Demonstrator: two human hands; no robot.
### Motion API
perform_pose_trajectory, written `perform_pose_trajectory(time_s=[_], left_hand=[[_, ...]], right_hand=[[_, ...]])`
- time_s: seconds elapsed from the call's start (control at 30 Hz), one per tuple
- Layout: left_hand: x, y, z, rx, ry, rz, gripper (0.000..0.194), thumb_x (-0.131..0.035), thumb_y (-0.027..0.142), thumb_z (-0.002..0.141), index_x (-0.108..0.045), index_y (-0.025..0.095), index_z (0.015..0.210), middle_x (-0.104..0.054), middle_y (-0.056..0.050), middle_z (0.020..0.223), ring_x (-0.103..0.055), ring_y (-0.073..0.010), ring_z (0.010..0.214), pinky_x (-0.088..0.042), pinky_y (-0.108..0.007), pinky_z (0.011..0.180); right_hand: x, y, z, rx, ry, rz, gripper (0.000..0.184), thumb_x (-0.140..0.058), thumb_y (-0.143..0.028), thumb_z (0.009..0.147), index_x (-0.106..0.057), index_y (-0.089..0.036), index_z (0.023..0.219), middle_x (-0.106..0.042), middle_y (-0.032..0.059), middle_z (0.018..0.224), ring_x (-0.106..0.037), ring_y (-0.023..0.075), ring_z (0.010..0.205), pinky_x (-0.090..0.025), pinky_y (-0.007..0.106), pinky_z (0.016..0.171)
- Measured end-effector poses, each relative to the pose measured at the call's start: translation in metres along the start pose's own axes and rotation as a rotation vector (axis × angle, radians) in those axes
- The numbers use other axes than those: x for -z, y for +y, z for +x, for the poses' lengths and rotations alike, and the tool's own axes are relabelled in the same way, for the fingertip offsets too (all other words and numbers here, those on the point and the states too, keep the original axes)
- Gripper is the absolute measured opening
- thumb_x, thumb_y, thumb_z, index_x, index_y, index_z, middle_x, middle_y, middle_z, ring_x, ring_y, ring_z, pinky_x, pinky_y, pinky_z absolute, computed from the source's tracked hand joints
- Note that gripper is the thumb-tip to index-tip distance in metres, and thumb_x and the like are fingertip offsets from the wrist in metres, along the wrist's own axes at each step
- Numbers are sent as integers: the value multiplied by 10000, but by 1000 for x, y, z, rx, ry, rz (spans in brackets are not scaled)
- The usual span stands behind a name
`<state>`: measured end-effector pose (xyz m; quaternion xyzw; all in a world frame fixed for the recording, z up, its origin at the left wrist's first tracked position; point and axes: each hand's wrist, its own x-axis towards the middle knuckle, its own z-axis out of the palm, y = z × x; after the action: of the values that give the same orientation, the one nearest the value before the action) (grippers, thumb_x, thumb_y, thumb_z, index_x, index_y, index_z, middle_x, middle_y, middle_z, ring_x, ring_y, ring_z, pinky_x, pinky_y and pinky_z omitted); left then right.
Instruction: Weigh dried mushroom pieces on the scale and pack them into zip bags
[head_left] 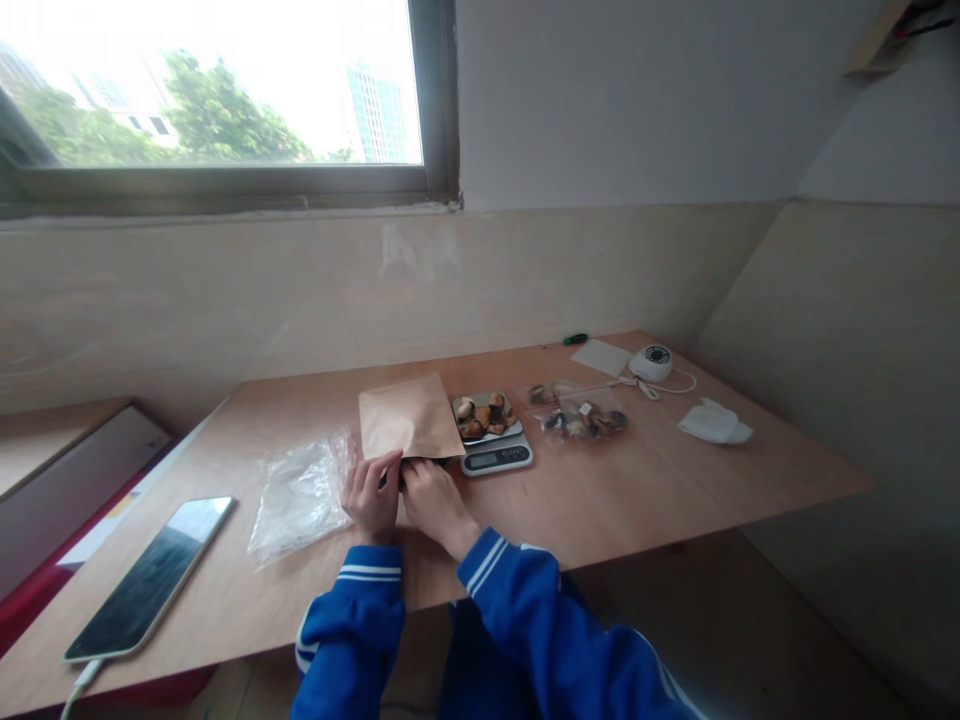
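A brown paper bag lies on the table with its mouth towards me. My left hand is closed, pinching the near edge of the bag at its mouth. Beside it, my right hand has its fingers at the bag's opening, where the fingertips are hidden. Just right of the bag stands a small digital kitchen scale, its display facing me. Several dried mushrooms sit on its plate, brown and pale in colour. The bag's right edge comes close to the scale.
Left of the bag is a clear plastic bag, then a phone on a cable. To the right lie a clear bag of dried mushrooms, a white camera, a crumpled white wrapper and a green-handled tool by the wall.
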<state>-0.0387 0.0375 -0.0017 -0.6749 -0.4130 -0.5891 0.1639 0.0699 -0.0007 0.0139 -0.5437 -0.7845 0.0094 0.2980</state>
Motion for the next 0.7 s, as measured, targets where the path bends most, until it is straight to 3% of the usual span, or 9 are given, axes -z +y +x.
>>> perform_pose_trajectory(time_s=[0.2, 0.47, 0.6, 0.7], left_hand=[[0, 1, -1, -43, -75, -11, 119, -598, 205, 843, -701, 226, 898, -676, -12, 737, -614, -118, 680, -489, -219, 660], [-2, -1, -3, -53, -41, 53, 115, -610, 194, 833, -689, 226, 911, -660, -1, 735, -578, -116, 658, -443, -215, 646], [-2, -1, -3, -8, -87, 80, 116, -594, 235, 848, -698, 231, 900, -667, -8, 758, -581, -125, 672, -434, -221, 662], [-3, -1, -1, 107, -171, 160, 173, -550, 305, 873, -702, 224, 887, -669, -22, 771, -584, -148, 713, -421, -240, 692]], right_hand=[[-15, 20, -3, -40, -67, -20, 265, -440, -79, 880, -607, -122, 1081, -686, 122, 1011, -640, 251, 897, -514, 360, 801], [-23, 25, -10, -44, 17, 131, 319, -410, -83, 899, -588, -152, 1154, -668, 92, 1091, -620, 224, 986, -513, 346, 870], [-24, 26, -9, -106, 1, 205, 347, -427, -76, 883, -580, -148, 1186, -650, 95, 1134, -601, 219, 1017, -518, 338, 881], [-23, 26, -8, -90, 30, 268, 407, -424, -71, 873, -532, -139, 1260, -615, 107, 1194, -553, 218, 1100, -496, 353, 938]])
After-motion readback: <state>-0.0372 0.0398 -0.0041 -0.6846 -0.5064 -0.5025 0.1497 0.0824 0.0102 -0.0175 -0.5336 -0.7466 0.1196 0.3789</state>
